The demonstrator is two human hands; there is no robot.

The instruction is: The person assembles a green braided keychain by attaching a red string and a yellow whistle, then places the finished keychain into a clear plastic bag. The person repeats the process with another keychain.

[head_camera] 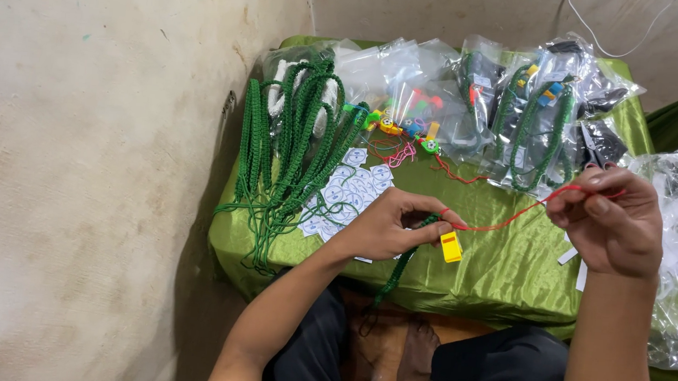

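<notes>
- A low table draped in shiny green cloth [504, 270] stood against a stained, pale wall [73, 151], with the person seated before it, dark trousers and a bare foot showing below.
- The left hand [389, 223] was closed, its fingertips pinching a thin red cord [508, 222] together with a green braided cord [402, 261] that hung over the table's edge.
- A small yellow whistle [451, 247] dangled just beside that hand's fingertips.
- The right hand [610, 218] was closed too, pinching the red cord's other end, so the cord ran taut between both hands above the cloth.
- A heap of green braided cords [294, 146] lay at the table's left, round white stickers [351, 187] beside it.
- Coloured whistles [402, 125] and clear plastic bags [526, 109] lay along the back.
</notes>
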